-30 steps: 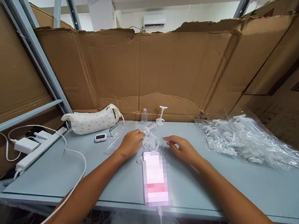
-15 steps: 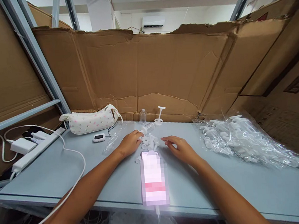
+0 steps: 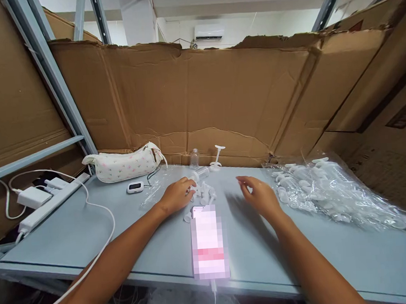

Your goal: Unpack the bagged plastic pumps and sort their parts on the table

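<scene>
Beside the left grip: one cluster of small white pieces, too jumbled to count. Just beyond it: one ribbed clear tube, one clear bottle and one white stemmed part. Nearer the wearer than both grips: one phone. Left of the left grip: one patterned pouch, one small white device, one power strip. Right of the right grip: one bulging clear bag, its many white parts uncountable.

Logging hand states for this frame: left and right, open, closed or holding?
Left hand: fingers curled at the small white parts; can't tell if it grips one.
Right hand: open, fingers loosely bent, nothing visible in it.
</scene>
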Motion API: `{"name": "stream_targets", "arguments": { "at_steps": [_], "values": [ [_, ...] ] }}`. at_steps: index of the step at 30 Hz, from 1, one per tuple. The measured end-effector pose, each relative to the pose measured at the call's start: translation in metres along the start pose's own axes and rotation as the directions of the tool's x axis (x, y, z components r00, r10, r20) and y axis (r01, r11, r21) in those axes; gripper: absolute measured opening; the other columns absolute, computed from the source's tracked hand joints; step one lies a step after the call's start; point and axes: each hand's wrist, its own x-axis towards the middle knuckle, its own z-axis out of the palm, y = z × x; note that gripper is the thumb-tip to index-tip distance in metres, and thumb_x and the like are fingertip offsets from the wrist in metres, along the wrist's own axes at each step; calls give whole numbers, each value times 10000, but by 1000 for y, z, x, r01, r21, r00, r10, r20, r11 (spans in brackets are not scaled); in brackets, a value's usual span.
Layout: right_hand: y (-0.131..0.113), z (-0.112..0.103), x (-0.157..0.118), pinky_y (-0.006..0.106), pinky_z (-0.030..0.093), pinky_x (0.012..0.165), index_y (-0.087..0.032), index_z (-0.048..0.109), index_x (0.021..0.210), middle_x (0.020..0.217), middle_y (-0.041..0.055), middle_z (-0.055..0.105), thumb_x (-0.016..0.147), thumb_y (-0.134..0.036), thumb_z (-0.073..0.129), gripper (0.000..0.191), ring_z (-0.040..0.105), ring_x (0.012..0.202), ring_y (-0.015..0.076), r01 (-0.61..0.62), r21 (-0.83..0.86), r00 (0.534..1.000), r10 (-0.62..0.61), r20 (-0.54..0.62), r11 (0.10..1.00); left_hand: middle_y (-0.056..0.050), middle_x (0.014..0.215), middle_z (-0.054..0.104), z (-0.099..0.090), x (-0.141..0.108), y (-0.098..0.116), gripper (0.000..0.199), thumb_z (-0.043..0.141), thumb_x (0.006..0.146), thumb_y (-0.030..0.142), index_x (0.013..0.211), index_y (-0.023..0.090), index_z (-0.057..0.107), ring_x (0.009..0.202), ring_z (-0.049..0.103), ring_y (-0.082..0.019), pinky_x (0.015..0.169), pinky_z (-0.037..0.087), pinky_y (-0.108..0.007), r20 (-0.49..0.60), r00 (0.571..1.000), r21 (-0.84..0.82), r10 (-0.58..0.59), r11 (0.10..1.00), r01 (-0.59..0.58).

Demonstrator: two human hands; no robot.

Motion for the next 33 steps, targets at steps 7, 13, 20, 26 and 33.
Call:
{"name": "stream_targets", "arguments": {
  "at_steps": [7,13,20,26,33],
  "values": [
    [56,-22,13,465,376,941,-100,582,1197,1235,183,571,858,-289,422,420,520,1130,329,-335,-394,938,262,-227,856,6,832,681,-2,-3,4,195,461,857,275,927,240,640,751,611,-163,654,419,-248,111,993,-31,38,999,-35],
    [91,-15,13,544,215,1028,-73,602,1162,1267,232,511,834,-365,444,466,380,1247,390,-546,-502,831,512,-218,671,-8,953,705,0,-5,3,249,424,875,250,958,243,658,839,631,-178,709,440,-258,104,992,13,70,997,-72],
    [102,-5,13,560,180,1035,-122,634,1131,1262,192,555,811,-397,465,455,373,1257,403,-498,-578,846,508,-162,646,-27,978,714,-4,-6,7,275,413,896,259,1012,240,661,879,647,-205,781,450,-297,100,990,130,95,986,-108],
    [87,-8,13,579,195,1017,-140,622,1161,1184,185,609,836,-408,440,458,463,1180,376,-469,-527,865,490,-111,709,-34,996,704,-6,-6,3,242,446,873,233,1029,229,630,911,637,-219,799,451,-319,63,995,169,78,982,-87],
    [72,-15,18,444,409,868,-209,644,1127,1015,101,704,846,-428,421,421,609,997,314,-494,-289,857,516,-3,820,-51,1036,687,-2,-3,-7,250,438,895,247,1051,204,628,985,600,-219,880,431,-345,7,998,146,63,987,-63]
  ]
}}
